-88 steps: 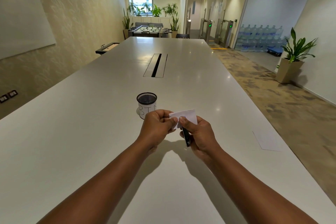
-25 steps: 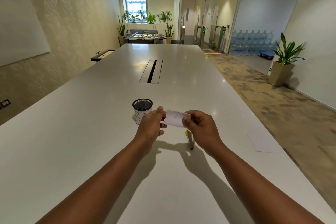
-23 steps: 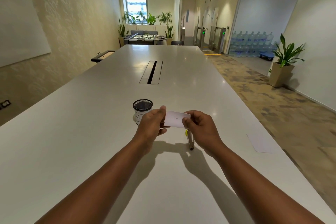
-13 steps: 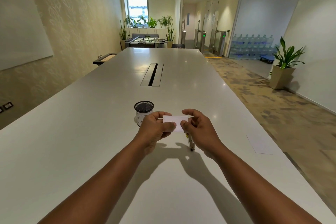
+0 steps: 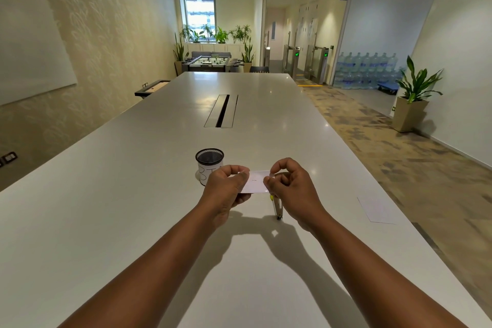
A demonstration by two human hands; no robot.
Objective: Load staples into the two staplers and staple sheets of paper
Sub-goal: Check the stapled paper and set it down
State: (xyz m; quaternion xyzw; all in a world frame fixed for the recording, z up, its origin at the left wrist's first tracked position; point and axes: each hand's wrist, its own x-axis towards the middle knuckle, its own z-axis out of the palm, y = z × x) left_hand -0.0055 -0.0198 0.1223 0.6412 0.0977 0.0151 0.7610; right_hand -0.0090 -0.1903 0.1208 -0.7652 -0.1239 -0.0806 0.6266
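A small folded white paper (image 5: 256, 181) is held flat between both hands above the white table (image 5: 133, 194). My left hand (image 5: 226, 189) pinches its left end. My right hand (image 5: 290, 189) pinches its right end between thumb and forefinger. A tiny mark like a staple shows near the paper's middle. Under my right hand a slim stapler (image 5: 277, 208) with a yellow tip lies on the table, partly hidden by the hand. No second stapler is in view.
A black mesh cup (image 5: 209, 164) with a white label stands just behind my left hand. A loose white sheet (image 5: 375, 209) lies near the table's right edge. A cable slot (image 5: 222, 110) runs along the table's middle farther back.
The stapler went from my right hand to the table. The paper came to lie flat between both hands, and my right fingers shifted to its right end. The camera tilted up slightly.
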